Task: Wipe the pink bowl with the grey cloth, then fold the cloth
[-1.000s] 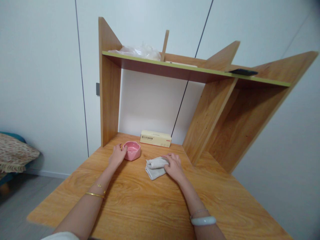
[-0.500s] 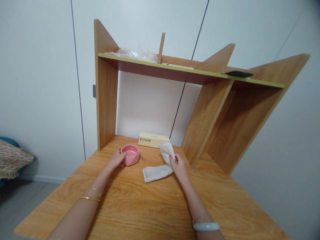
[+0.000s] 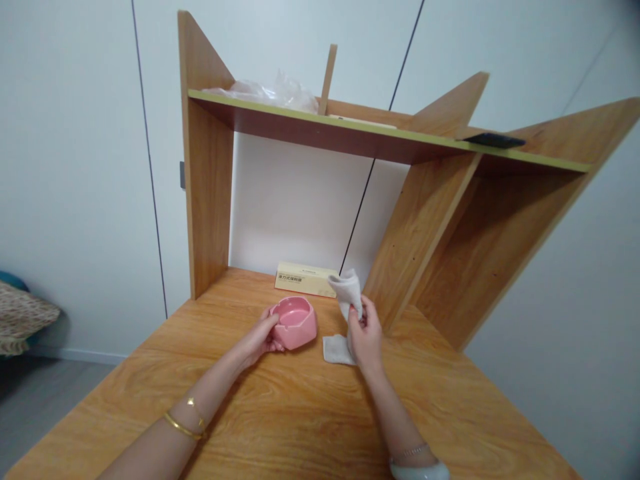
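My left hand point(image 3: 267, 333) grips a pink faceted ashtray point(image 3: 299, 328) by its left side, thumb over the rim. The ashtray is tilted a little and appears lifted off the wooden desk. To its right, my right hand point(image 3: 366, 330) pinches a pale grey cloth point(image 3: 346, 293). One part of the cloth stands up above my fingers; another part hangs below, near the desk surface. Ashtray and cloth are apart.
A cream box point(image 3: 306, 279) with printed characters lies at the back of the wooden desk point(image 3: 280, 413). A wooden shelf unit point(image 3: 210, 207) rises behind and to the right. On its shelf are a clear plastic bag point(image 3: 275, 93) and a dark flat object point(image 3: 494, 140).
My left hand has brought the ashtray up and to the right, nearer the cloth. My right hand has moved slightly right, drawing the cloth's lower part along with it.
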Available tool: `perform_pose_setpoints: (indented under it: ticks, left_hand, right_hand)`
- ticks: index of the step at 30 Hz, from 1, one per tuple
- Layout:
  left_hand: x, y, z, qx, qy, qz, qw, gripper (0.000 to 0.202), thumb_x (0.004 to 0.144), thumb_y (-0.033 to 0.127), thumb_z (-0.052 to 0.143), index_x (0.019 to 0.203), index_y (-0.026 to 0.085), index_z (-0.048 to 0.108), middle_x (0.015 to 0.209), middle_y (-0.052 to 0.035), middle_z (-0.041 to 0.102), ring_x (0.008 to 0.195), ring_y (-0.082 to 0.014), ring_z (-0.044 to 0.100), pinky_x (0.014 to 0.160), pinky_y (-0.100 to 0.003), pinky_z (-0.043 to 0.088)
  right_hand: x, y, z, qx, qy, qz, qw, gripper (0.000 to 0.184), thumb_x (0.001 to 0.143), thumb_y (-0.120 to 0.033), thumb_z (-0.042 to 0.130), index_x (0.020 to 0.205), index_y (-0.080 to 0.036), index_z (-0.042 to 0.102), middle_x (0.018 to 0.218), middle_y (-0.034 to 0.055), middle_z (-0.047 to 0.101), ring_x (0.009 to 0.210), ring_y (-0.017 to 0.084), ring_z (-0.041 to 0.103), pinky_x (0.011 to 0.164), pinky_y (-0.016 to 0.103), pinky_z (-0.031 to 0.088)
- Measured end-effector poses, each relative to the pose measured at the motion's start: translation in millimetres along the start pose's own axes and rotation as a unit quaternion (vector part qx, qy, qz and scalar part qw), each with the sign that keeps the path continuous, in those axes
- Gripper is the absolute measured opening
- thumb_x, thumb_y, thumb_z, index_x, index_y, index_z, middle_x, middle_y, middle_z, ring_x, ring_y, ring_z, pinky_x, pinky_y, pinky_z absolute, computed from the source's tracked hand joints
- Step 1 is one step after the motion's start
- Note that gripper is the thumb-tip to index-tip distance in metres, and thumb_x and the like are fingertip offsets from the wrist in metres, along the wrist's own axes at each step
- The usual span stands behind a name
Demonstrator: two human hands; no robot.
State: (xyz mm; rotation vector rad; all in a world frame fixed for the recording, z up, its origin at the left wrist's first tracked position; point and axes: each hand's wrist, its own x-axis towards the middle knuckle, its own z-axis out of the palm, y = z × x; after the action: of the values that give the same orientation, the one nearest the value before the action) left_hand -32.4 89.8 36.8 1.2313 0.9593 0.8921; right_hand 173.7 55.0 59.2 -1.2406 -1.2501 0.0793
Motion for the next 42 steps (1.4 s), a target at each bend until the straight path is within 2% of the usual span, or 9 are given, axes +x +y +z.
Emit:
perform_pose_setpoints:
  ticks: [9, 12, 14, 17, 21, 27, 34, 39, 42]
  left_hand:
    - [-6.2, -0.5, 6.2, 0.146, 0.037, 0.024, 0.988, 0.050, 0.078, 0.030, 0.041, 0.125, 0.020, 0.028, 0.056, 0.0047, 0.057, 0.032, -0.0079, 0.045, 0.030, -0.015, 0.031]
    - [-7.8, 0.4, 8.0, 0.173, 0.067, 0.084, 0.979, 0.048, 0.077, 0.030, 0.045, 0.123, 0.019, 0.035, 0.079, -0.0022, 0.064, 0.049, -0.0111, 0.057, 0.043, -0.020, 0.044]
    - [-7.6, 0.0, 8.8, 0.189, 0.094, 0.158, 0.964, 0.044, 0.074, 0.026, 0.050, 0.117, 0.018, 0.043, 0.101, -0.0063, 0.061, 0.080, -0.0166, 0.061, 0.070, -0.027, 0.049]
    - [-7.9, -1.5, 9.6, 0.238, 0.110, 0.242, 0.934, 0.045, 0.071, 0.022, 0.054, 0.115, 0.018, 0.046, 0.117, -0.0072, 0.052, 0.108, -0.0211, 0.048, 0.096, -0.035, 0.035]
    - [-14.6, 0.0, 12.4, 0.321, 0.088, 0.259, 0.907, 0.051, 0.072, 0.027, 0.055, 0.121, 0.024, 0.042, 0.116, -0.0060, 0.050, 0.106, -0.0220, 0.047, 0.095, -0.037, 0.034]
    - [-26.0, 6.9, 21.1, 0.392, 0.077, 0.216, 0.891, 0.055, 0.071, 0.028, 0.056, 0.123, 0.032, 0.040, 0.111, -0.0040, 0.050, 0.097, -0.0223, 0.052, 0.088, -0.035, 0.039]
    - [-28.5, 5.7, 27.4, 0.379, 0.067, 0.249, 0.889, 0.058, 0.068, 0.022, 0.054, 0.124, 0.027, 0.040, 0.107, -0.0046, 0.051, 0.098, -0.0214, 0.050, 0.089, -0.033, 0.038]
    - [-25.1, 3.8, 26.0, 0.369, 0.076, 0.227, 0.898, 0.058, 0.068, 0.017, 0.049, 0.124, 0.031, 0.039, 0.111, -0.0033, 0.051, 0.099, -0.0204, 0.050, 0.091, -0.032, 0.037]
    - [-23.3, 2.8, 25.7, 0.363, 0.080, 0.217, 0.902, 0.059, 0.068, 0.018, 0.048, 0.125, 0.031, 0.038, 0.113, -0.0035, 0.051, 0.099, -0.0215, 0.050, 0.091, -0.033, 0.037]
  right_hand:
    - [-29.7, -5.0, 27.7, -0.090, -0.220, -0.053, 0.970, 0.024, 0.077, -0.028, 0.044, 0.096, -0.022, 0.058, 0.092, 0.0034, 0.059, 0.084, 0.017, 0.055, 0.074, 0.027, 0.042]
    - [-32.6, -1.4, 31.7, -0.106, -0.224, -0.037, 0.968, 0.025, 0.081, -0.036, 0.041, 0.080, -0.021, 0.060, 0.081, 0.0035, 0.054, 0.078, 0.017, 0.054, 0.072, 0.027, 0.043]
    - [-33.8, 4.0, 34.9, -0.113, -0.204, -0.017, 0.972, 0.026, 0.082, -0.036, 0.038, 0.075, -0.021, 0.058, 0.078, 0.0033, 0.052, 0.077, 0.017, 0.054, 0.073, 0.029, 0.043]
    - [-36.1, 13.7, 39.7, -0.106, -0.166, 0.020, 0.980, 0.028, 0.075, -0.033, 0.048, 0.099, -0.019, 0.050, 0.086, 0.0041, 0.055, 0.083, 0.019, 0.055, 0.075, 0.031, 0.043]
    - [-37.3, 20.3, 40.9, -0.106, -0.195, 0.067, 0.973, 0.065, 0.069, -0.033, 0.056, 0.125, -0.017, 0.028, 0.102, 0.0077, 0.058, 0.089, 0.020, 0.058, 0.079, 0.033, 0.043]
    - [-31.8, 5.5, 32.7, -0.216, -0.222, 0.095, 0.946, 0.047, 0.074, -0.032, 0.051, 0.119, -0.021, 0.041, 0.091, 0.0058, 0.065, 0.080, 0.021, 0.061, 0.066, 0.029, 0.044]
    - [-28.5, -6.2, 27.8, -0.234, -0.142, -0.053, 0.960, 0.054, 0.077, -0.028, 0.046, 0.129, -0.019, 0.031, 0.106, 0.0097, 0.060, 0.098, 0.024, 0.055, 0.082, 0.035, 0.040]
    - [-26.3, 13.3, 28.4, -0.251, -0.225, 0.092, 0.937, 0.057, 0.074, -0.036, 0.051, 0.125, -0.017, 0.035, 0.096, 0.0105, 0.064, 0.084, 0.024, 0.061, 0.066, 0.032, 0.043]
    - [-25.0, 15.2, 28.2, -0.251, -0.246, 0.114, 0.929, 0.049, 0.072, -0.041, 0.052, 0.116, -0.019, 0.045, 0.096, 0.0093, 0.065, 0.082, 0.023, 0.062, 0.063, 0.031, 0.043]
